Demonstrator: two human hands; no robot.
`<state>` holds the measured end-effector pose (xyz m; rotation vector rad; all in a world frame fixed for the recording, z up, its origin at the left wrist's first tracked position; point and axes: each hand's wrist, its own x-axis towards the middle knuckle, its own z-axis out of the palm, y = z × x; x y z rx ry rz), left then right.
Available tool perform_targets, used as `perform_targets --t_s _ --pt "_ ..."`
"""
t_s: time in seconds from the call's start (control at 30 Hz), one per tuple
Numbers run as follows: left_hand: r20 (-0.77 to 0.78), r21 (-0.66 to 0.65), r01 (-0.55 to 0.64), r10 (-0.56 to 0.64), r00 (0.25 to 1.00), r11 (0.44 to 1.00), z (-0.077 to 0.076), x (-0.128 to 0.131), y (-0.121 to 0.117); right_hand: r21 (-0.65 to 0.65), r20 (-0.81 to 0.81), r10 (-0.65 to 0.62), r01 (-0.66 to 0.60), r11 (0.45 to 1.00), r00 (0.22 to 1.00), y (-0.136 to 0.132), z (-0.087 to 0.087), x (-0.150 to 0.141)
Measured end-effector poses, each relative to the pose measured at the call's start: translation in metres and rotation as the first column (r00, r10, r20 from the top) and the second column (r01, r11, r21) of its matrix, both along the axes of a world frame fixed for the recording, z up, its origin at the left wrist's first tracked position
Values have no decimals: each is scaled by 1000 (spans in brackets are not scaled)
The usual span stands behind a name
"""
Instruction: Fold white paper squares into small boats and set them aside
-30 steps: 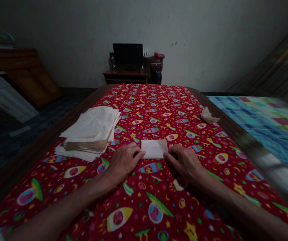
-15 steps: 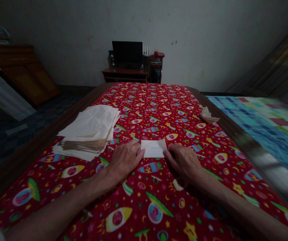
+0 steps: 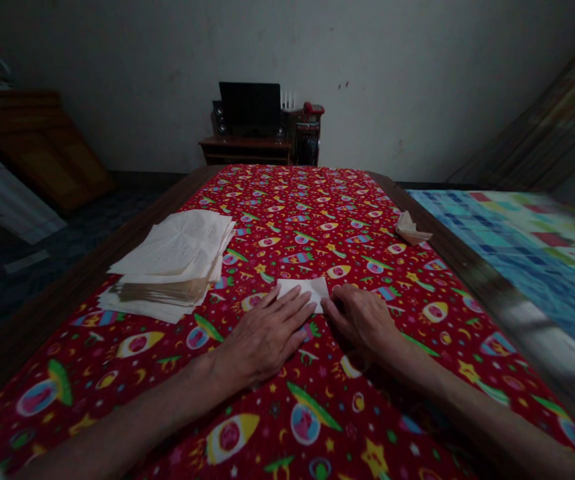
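Note:
A small folded sheet of white paper (image 3: 319,287) lies on the red patterned tablecloth (image 3: 312,230). My left hand (image 3: 266,335) rests flat on it, fingers stretched out over its left and middle part and hiding much of it. At the paper's right edge, my right hand (image 3: 362,317) is closed, thumb and curled fingers pinching the corner. To the left of my hands sits a stack of loose paper sheets (image 3: 175,247), with creases showing on the top one.
Near the table's right edge stands a folded paper piece (image 3: 410,230). Beyond the far end are a dark monitor (image 3: 250,104) on a desk and a red telephone (image 3: 313,108). A bed with a checked cover (image 3: 517,247) is on the right; wooden cabinets (image 3: 42,147) stand left.
My left hand has opened from gripping the paper's left edge and now lies flat across the paper. My right hand stays at the right edge. The view has shifted slightly.

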<state>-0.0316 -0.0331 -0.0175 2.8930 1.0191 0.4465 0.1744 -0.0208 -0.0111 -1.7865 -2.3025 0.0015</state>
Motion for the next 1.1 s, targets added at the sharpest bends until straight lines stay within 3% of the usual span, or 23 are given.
perform_targets --t_s 0.1,0.23,0.33,0.47,0.53,0.8,1.1 --pt "-27 -43 16 -17 999 999 -1 -1 0 24 -25 45 -44 999 999 1 -6 4" --pt "-53 -62 16 -19 998 998 -1 -2 1 161 -59 150 -139 977 987 0 -13 9" --pt "-47 -63 15 -18 999 998 -1 -1 1 237 18 168 -168 957 986 -4 -10 6" --pt "-36 -57 12 -14 999 998 2 0 -1 244 131 451 -469 849 883 -18 -4 -1" --pt "-39 -56 4 -6 999 998 3 0 -2 193 116 520 -533 824 846 -25 -5 0" --pt "-123 -49 -34 28 992 998 0 -14 -1 10 93 515 -518 855 852 -37 -11 26" --pt "-155 18 -101 103 983 995 -1 -37 -8 61 127 494 -504 862 860 -36 -8 28"
